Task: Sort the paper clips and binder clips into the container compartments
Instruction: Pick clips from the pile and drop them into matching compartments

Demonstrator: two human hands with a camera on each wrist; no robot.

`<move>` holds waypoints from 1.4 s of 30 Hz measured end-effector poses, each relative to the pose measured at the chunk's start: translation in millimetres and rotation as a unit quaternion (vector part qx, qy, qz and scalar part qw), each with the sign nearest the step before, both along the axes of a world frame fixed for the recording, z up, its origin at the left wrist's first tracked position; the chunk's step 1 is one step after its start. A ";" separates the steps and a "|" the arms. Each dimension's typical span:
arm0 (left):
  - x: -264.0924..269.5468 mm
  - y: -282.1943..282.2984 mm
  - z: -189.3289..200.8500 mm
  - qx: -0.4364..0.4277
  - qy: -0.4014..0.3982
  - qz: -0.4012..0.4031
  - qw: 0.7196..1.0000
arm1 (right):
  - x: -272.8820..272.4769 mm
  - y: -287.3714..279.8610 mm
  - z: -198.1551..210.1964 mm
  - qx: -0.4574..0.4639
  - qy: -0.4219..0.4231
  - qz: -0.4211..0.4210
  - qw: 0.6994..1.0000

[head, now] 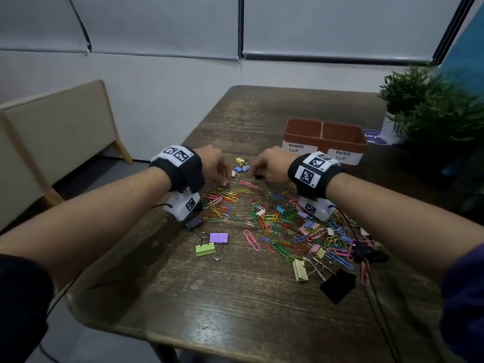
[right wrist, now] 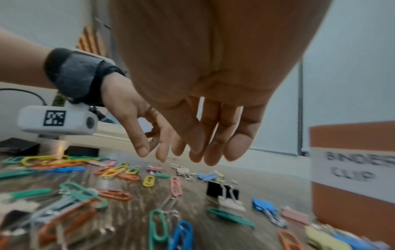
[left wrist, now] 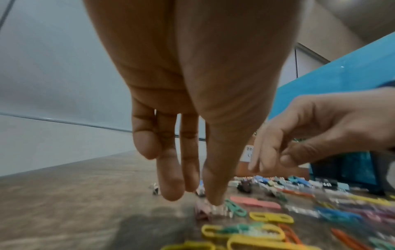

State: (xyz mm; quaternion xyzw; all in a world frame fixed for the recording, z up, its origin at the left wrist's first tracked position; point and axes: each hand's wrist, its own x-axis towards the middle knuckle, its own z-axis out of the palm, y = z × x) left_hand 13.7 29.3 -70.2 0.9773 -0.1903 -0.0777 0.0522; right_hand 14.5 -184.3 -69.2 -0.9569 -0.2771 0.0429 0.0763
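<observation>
Both hands (head: 213, 159) (head: 269, 163) hang fingers-down over the scattered clips (head: 275, 218).

An office or meeting-room setting is suggested. Pale partition walls (head: 157, 82) are seen behind a dark wood-grain table (head: 235, 297), with grey roller blinds (head: 337, 24) drawn down over the windows. A beige upholstered bench (head: 57, 127) on wooden legs is placed along the wall, and a small potted plant (head: 408, 100) is set at the table's far corner. Stationery is spread over the tabletop: coloured paper clips (head: 272, 224) and binder clips (head: 218, 238), beside a hand-labelled container (head: 324, 145).
</observation>
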 end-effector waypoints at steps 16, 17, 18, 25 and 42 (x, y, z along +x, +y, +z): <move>-34.3 3.3 0.5 0.099 0.004 0.004 0.995 | -35.9 7.2 7.8 -0.049 0.043 0.064 0.996; -36.0 0.5 -0.6 0.102 0.009 0.000 0.995 | -36.6 11.7 7.3 -0.060 0.037 0.068 0.995; -37.5 -2.7 -1.5 0.100 0.009 -0.002 0.995 | -38.9 16.8 6.7 -0.085 0.037 0.073 0.993; -45.4 -20.7 -0.9 0.027 0.019 -0.015 0.999 | -62.7 8.8 8.0 -0.146 0.050 0.084 0.984; -61.2 -32.0 7.7 0.041 0.016 -0.040 0.998 | -83.4 -25.2 9.2 -0.085 0.108 0.035 0.990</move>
